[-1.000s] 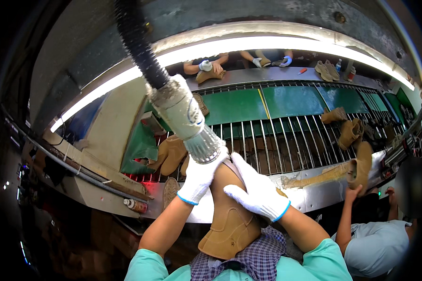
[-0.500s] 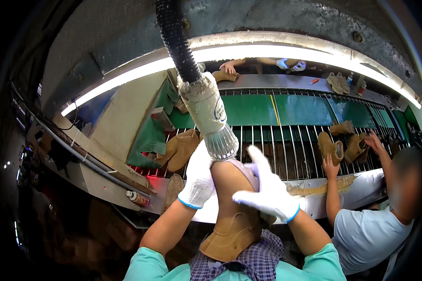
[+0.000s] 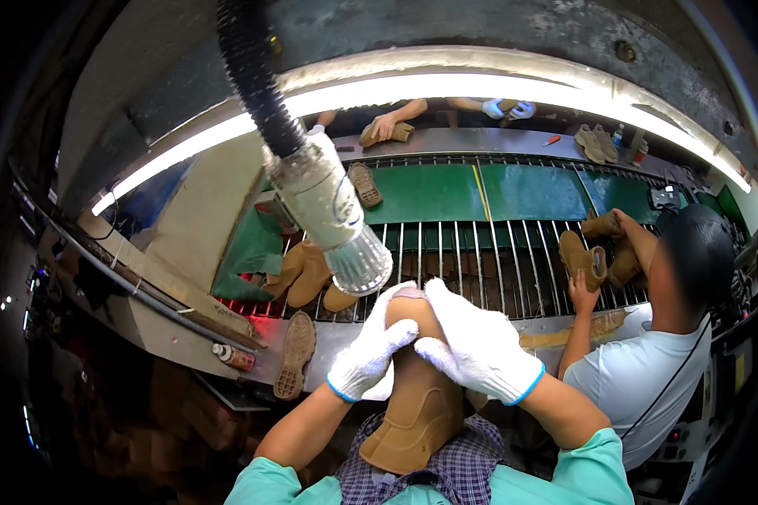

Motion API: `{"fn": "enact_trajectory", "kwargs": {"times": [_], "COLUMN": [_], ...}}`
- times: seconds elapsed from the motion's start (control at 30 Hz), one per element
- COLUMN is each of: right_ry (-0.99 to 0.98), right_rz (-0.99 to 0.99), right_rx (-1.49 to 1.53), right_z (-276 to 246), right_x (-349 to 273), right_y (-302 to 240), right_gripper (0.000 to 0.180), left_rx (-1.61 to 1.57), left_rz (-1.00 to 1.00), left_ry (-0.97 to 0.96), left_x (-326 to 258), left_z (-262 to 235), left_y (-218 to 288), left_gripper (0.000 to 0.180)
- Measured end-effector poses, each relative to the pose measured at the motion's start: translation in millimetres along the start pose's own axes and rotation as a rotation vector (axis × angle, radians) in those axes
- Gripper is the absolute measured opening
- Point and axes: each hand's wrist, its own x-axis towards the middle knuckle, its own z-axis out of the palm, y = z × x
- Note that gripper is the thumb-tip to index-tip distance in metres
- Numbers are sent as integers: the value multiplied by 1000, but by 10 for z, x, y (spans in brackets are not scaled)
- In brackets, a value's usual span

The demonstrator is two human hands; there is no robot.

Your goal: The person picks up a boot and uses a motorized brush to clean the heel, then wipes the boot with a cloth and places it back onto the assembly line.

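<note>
Gripping the tan boot from nine o'clock, the gloved left hand is curling its fingers around the toe at picture centre. At three o'clock, the right hand is lying half-curled over that toe, below the nozzle.

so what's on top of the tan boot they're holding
Both gloved hands, left hand and right hand, press on the tan boot; the metal nozzle hangs just above. The toe underneath is covered.
</note>
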Motion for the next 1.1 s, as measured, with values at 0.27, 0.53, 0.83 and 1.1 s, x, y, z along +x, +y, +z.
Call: {"fn": "enact_trajectory", "kwargs": {"times": [0.27, 0.53, 0.83, 1.1], "right_ry": [34, 257, 323, 527], "right_rz": [92, -32, 297, 139], "right_rx": [369, -46, 508, 765], "right_z": [136, 369, 257, 906], "right_x": [-22, 80, 377, -105], "right_y": [237, 131, -17, 203], "right_gripper": [94, 75, 74, 67], "left_rx": [-52, -31, -288, -753], "left_rz": [78, 38, -197, -754], "left_ry": [77, 144, -41, -277], "left_x": [-30, 65, 150, -803], "left_z": [27, -6, -554, -1546], "left_y": [139, 322, 114, -478], "left_gripper": [71, 55, 79, 79]}}
